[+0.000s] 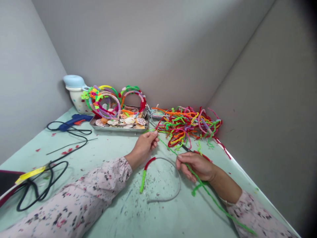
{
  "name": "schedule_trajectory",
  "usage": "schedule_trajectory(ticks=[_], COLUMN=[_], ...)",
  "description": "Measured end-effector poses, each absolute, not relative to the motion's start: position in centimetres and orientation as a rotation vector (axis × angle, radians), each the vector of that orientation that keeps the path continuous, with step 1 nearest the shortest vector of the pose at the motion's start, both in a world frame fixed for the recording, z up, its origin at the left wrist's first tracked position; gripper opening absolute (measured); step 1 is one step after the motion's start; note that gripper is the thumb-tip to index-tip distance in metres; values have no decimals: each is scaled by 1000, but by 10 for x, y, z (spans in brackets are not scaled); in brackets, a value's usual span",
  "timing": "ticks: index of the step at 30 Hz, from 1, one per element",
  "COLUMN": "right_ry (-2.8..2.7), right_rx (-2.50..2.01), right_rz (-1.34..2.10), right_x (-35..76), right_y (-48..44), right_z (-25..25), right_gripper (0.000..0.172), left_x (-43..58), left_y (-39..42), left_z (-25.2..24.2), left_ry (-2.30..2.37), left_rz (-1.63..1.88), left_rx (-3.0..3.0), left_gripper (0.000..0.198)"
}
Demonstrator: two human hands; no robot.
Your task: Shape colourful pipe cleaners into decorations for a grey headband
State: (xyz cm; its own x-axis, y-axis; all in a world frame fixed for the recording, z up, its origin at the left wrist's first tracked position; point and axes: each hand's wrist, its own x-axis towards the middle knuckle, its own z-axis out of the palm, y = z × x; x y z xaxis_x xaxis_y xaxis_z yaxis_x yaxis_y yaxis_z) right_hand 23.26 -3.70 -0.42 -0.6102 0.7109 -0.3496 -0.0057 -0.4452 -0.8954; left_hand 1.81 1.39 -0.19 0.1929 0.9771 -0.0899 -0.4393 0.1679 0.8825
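Pale green surface (106, 148), stained, dotted with red scraps (64, 153), boxed in by plain grey walls (138, 43). Left hand (146, 142) pinches green stem (170, 149) near its far end; right hand (196, 165) holds it partway, fingers loosely curled. Stem is above the surface, long axis diagonal, far-left to near-right, tail pointing lower right. Headband (180, 180) lies flat between the arms, opening leftward.

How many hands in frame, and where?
2: the left hand, in front of the metal tray, and the right hand, farther right, both holding a green strand. No others show.
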Motion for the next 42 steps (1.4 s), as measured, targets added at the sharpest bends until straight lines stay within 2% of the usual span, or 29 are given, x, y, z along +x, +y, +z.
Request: schedule_trajectory(ticks=[42], right_ry=[-1287], right_rx=[-1020], right_rz=[2113], right_x=[234], right_y=[-35], right_z=[-6], right_gripper=[35], left_x=[19], left_y=[12], left_z=[1], left_ry=[855], left_rz=[1154], left_rx=[916], left_gripper=[36])
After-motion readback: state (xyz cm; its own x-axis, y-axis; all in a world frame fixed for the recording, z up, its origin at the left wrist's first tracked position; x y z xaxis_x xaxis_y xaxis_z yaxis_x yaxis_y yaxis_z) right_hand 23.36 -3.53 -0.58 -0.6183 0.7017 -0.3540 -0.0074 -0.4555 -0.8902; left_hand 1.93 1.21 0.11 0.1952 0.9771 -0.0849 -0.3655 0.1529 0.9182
